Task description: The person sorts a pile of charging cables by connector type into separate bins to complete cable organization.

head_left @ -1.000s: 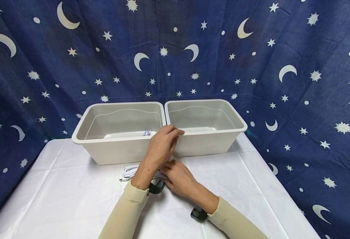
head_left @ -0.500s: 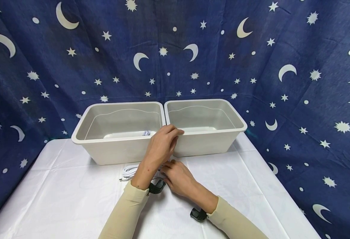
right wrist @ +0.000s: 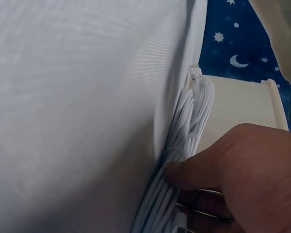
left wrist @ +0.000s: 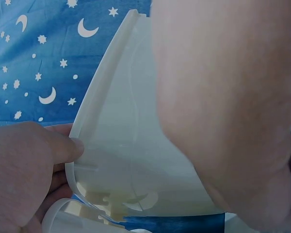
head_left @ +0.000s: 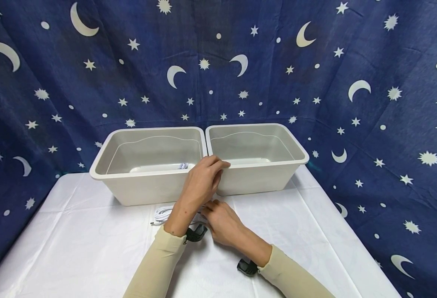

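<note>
My left hand (head_left: pixel 202 176) reaches to the inner front corner of the right bin (head_left: pixel 263 178), a pale grey plastic tub. In the left wrist view its thumb lies on the bin's rim, with the fingers curled at the gap between the bins. Below it, my right hand (head_left: pixel 223 223) pinches a coiled white cable (head_left: pixel 162 214) on the table. The right wrist view shows the thumb pressed on the bundled strands (right wrist: pixel 184 121), with fingers behind them. My left forearm hides part of the coil in the head view.
The left bin (head_left: pixel 143 188) stands beside the right one and holds a small white and blue item (head_left: pixel 182 166) on its floor. Under everything is a white-covered table (head_left: pixel 73 248). A blue curtain (head_left: pixel 147 49) with moons and stars hangs behind.
The visible left end of the coiled cable has shifted very slightly to the right. My left hand stays on the bin's corner, and the right hand has barely moved.
</note>
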Motion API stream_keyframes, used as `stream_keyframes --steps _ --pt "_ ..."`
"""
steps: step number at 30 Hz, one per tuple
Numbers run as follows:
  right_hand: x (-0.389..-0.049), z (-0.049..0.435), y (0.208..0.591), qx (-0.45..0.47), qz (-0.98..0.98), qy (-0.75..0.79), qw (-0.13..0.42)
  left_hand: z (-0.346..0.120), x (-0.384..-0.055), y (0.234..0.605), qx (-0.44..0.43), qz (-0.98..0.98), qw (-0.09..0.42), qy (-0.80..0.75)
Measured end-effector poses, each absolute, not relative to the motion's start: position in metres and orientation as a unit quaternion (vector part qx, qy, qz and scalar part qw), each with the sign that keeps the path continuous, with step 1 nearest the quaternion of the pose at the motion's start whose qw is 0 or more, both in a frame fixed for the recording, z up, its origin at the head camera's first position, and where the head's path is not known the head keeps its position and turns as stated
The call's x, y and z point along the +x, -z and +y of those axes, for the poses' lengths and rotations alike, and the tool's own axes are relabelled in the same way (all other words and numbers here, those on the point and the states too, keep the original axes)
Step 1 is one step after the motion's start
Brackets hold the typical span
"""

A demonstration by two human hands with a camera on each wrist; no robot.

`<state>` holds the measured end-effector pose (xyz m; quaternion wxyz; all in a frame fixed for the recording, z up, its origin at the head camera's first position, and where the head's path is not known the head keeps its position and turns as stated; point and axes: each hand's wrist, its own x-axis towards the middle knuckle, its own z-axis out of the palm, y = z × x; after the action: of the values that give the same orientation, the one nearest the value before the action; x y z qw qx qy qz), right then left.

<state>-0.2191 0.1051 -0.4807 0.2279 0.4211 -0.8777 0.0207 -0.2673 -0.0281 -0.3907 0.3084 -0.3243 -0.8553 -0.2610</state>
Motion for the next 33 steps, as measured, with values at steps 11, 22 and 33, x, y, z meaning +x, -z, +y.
stream_keyframes --steps 11,22,33 --pt "-0.215 0.110 0.475 0.406 -0.892 0.023 0.197 -0.028 -0.267 0.391 -0.323 -0.856 0.307 0.262" --pt "-0.215 0.115 0.468 0.387 -0.907 0.031 0.163 -0.027 -0.267 0.390 -0.327 -0.854 0.311 0.259" --pt "-0.218 0.117 0.467 0.395 -0.908 0.021 0.138 -0.027 -0.266 0.391 -0.324 -0.854 0.309 0.264"
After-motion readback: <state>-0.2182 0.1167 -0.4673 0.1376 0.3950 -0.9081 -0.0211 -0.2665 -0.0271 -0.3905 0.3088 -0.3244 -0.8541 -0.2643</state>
